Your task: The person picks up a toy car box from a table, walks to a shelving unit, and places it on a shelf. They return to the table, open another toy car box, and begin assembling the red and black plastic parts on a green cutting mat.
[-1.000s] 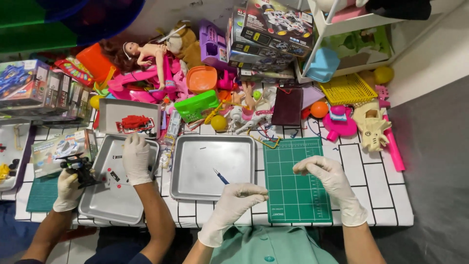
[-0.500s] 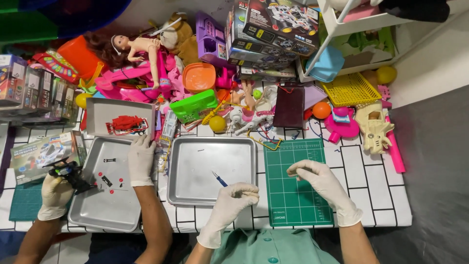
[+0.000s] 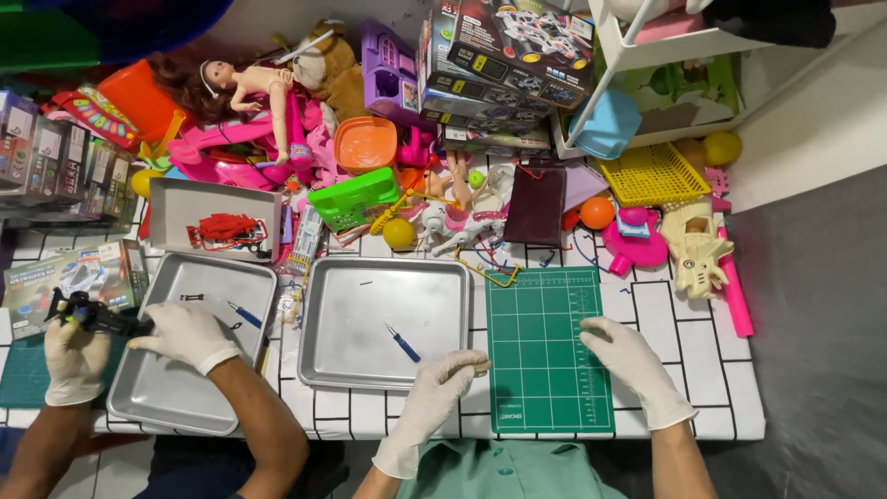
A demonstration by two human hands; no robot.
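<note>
**Gloved hands rested either side of a green mat, screwdriver just beyond the left**

Nearest the camera, the left hand [image 3: 442, 383] is laid on the front rim of the metal tray [image 3: 370, 365], fingers loosely curled and nothing pinched. The right hand [image 3: 631, 362] is laid flat and spread on the right edge of the green cutting mat [image 3: 545, 346], also empty. The small blue screwdriver [image 3: 403, 344] is seen lying loose inside the tray, just beyond and slightly left of the left hand; its long axis is set diagonally, handle toward the near right, tip toward the far left. The left hand is clearly the nearer one, with the mat lying between the screwdriver and the right hand.

To the left, a co-worker's gloved hands [image 3: 129, 337] are closed around a small dark toy over a second tray [image 3: 166, 407]. Farther back on the tiled counter [image 3: 702, 379], a heap of toys is piled: a doll [image 3: 254, 88], an orange bowl [image 3: 365, 143], boxed toys [image 3: 517, 46].
</note>
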